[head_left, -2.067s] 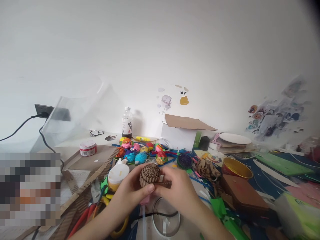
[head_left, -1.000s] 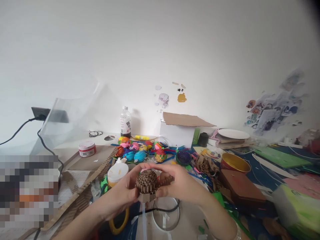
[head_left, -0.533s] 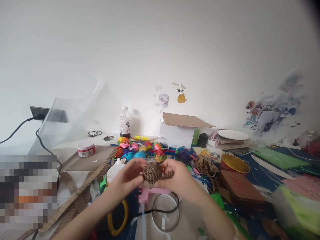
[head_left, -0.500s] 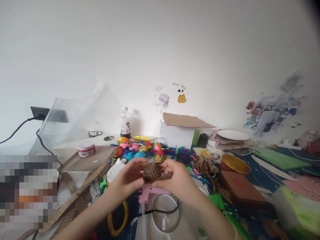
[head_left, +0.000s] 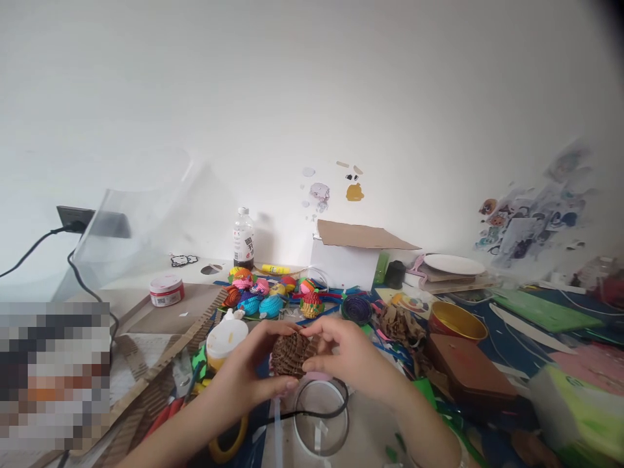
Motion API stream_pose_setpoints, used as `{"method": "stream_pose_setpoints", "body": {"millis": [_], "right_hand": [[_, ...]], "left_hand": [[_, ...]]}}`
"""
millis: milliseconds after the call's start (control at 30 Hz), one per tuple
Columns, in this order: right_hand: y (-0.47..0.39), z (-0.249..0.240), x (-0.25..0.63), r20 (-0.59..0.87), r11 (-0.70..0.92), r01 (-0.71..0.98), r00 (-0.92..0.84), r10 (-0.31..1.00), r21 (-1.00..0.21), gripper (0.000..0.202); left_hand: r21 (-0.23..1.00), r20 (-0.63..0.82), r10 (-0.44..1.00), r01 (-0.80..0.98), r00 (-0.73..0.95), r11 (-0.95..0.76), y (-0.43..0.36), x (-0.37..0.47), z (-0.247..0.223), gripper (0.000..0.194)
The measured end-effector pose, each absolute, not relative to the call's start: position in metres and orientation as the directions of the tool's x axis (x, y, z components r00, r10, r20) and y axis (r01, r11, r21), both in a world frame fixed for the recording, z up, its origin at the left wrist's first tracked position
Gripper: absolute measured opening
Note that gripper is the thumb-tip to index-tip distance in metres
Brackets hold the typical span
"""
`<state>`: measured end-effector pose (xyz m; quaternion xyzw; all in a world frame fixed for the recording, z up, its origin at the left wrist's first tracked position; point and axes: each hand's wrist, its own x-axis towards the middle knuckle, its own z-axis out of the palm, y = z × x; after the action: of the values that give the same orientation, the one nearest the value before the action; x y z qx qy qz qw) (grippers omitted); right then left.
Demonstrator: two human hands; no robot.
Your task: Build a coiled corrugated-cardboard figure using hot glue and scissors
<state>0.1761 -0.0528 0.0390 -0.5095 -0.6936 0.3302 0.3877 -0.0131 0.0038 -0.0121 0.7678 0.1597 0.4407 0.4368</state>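
Between my hands is a rounded brown piece of coiled, ridged cardboard strip (head_left: pixel 288 356), its ridged side facing me. My left hand (head_left: pixel 256 367) curves round its left side, fingers over the top and thumb below. My right hand (head_left: pixel 348 348) grips its right side, with thumb and fingertips against it; a strip-like part shows between these fingers. Just under the piece, a pink tool (head_left: pixel 319 376) is mostly hidden. Below it lie a pale ring (head_left: pixel 296 419) and a black cable (head_left: pixel 316 414).
Colourful ridged paper shapes (head_left: pixel 270 305) sit behind my hands, near a bottle (head_left: pixel 243 244) and a white box (head_left: pixel 344 263). A white-lidded tub (head_left: pixel 227 338) stands left. To the right are a gold-lined bowl (head_left: pixel 458 322), a brown box (head_left: pixel 470 370) and green scraps (head_left: pixel 426 393).
The brown cardboard piece has been lowered slightly and turned, so more of its ridged face shows. My left thumb has moved down and right, and the pink tool is more covered.
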Motion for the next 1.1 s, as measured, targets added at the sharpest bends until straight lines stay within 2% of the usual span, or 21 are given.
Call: {"method": "stream_pose_setpoints", "body": {"millis": [100,167,267,333,400,467,533,633,700,767,867,933,1100], "right_hand": [[-0.053,0.037,0.171,0.251,0.295,0.541,-0.156,0.955,-0.787,0.032],[-0.053,0.035,0.167,0.289,0.317,0.615,-0.149,0.946,-0.722,0.03],[-0.053,0.032,0.163,0.373,0.376,0.716,-0.172,0.912,-0.589,0.026],[-0.054,0.031,0.161,0.475,0.455,0.777,-0.231,0.849,-0.435,0.021],[-0.055,0.031,0.161,0.573,0.53,0.825,-0.343,0.745,-0.196,0.017],[-0.056,0.032,0.162,0.615,0.556,0.831,-0.454,0.644,0.032,0.027],[-0.056,0.032,0.164,0.629,0.569,0.81,-0.516,0.582,0.139,0.032],[-0.054,0.032,0.17,0.639,0.606,0.791,-0.51,0.576,0.084,0.036],[-0.05,0.03,0.174,0.593,0.569,0.822,-0.444,0.672,-0.029,0.036],[-0.045,0.024,0.175,0.489,0.466,0.879,-0.362,0.794,-0.105,0.035],[-0.039,0.012,0.172,0.294,0.366,0.927,-0.328,0.898,-0.084,0.042],[-0.036,0.004,0.168,0.216,0.373,0.926,-0.355,0.909,-0.047,0.036],[-0.037,-0.002,0.16,0.247,0.371,0.928,-0.355,0.902,-0.02,0.022]], "left_hand": [[0.735,0.559,0.619,0.017,0.552,-0.678,0.002,-0.014,-0.009,0.052],[0.634,0.601,0.58,0.114,0.549,-0.765,0.001,-0.013,-0.007,0.053],[0.491,0.682,0.502,0.177,0.532,-0.853,-0.002,-0.012,-0.004,0.045],[0.448,0.706,0.493,0.219,0.509,-0.867,-0.004,-0.011,-0.002,0.04],[0.431,0.706,0.502,0.258,0.5,-0.864,-0.006,-0.01,-0.001,0.035],[0.401,0.715,0.498,0.295,0.491,-0.867,-0.007,-0.01,0.0,0.029],[0.337,0.749,0.476,0.352,0.462,-0.873,-0.006,-0.01,-0.001,0.023],[0.219,0.81,0.424,0.461,0.406,-0.86,-0.003,-0.014,-0.004,0.018],[0.168,0.833,0.404,0.523,0.378,-0.836,-0.001,-0.017,-0.004,0.019],[0.139,0.851,0.389,0.563,0.353,-0.815,0.001,-0.02,-0.004,0.021],[0.116,0.876,0.362,0.589,0.319,-0.8,0.002,-0.023,-0.002,0.023],[0.096,0.889,0.342,0.608,0.303,-0.788,0.004,-0.025,-0.001,0.022],[0.109,0.899,0.361,0.673,0.247,-0.731,0.013,-0.029,0.003,0.016]]}}
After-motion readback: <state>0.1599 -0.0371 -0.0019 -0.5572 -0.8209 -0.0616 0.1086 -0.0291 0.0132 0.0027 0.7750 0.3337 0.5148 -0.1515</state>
